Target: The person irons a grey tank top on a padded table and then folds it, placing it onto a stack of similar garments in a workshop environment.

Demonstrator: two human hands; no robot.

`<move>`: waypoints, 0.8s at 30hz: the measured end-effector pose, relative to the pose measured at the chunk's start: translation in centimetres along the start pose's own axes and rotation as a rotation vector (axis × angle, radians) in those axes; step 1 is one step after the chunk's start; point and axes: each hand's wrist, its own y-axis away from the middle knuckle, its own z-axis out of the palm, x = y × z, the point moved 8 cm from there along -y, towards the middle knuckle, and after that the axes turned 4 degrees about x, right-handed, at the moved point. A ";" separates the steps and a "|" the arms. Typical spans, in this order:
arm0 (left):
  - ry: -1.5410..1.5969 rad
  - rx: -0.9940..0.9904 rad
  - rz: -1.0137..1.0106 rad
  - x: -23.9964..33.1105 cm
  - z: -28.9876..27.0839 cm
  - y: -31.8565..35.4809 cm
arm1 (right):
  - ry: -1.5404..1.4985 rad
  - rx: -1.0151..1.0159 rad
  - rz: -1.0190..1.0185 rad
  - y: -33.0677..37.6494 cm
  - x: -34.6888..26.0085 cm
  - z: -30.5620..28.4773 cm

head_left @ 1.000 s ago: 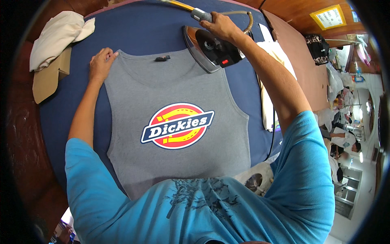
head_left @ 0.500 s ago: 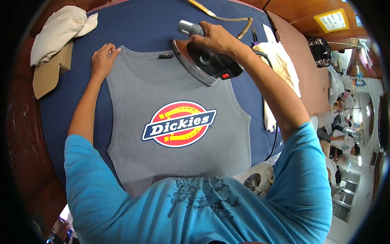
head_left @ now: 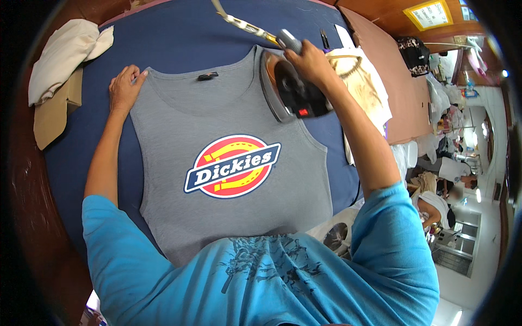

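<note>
A grey sleeveless shirt (head_left: 234, 117) lies flat with its neckline facing away from me. A red, yellow and navy graphic sits on its front, and a small dark label (head_left: 207, 76) shows inside the neck. At the left shoulder's top corner, my left hand (head_left: 125, 89) is closed, pinching the fabric between thumb and fingers. My right hand (head_left: 311, 62) is wrapped around the handle of a black steam iron (head_left: 298, 93) with a lit red light. The iron's metal edge rests along the shirt's right shoulder and armhole, hiding part of that strap.
Navy cloth covers the table (head_left: 163, 38). Cream fabric (head_left: 76, 51) lies over a cardboard box (head_left: 51, 117) at left. Pale fabric (head_left: 367, 81) lies right of the iron. The iron's hose (head_left: 247, 26) crosses the far side. Other people (head_left: 454, 171) are in the background at right.
The iron has moved right, from the neckline's right part onto the right shoulder, uncovering the strap's inner edge. My left hand still pinches the left shoulder. The whole view has shifted slightly.
</note>
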 end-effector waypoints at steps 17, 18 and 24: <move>0.319 0.002 0.627 23.5 3.1 -0.3 | -0.126 -0.192 0.082 11.5 3.3 -2.1; 0.369 -0.157 0.659 26.2 6.3 -0.1 | -0.081 -0.192 0.126 12.5 3.1 -2.3; -0.104 -0.293 0.706 29.6 15.3 -2.5 | 0.068 -0.016 0.153 13.6 3.0 -3.4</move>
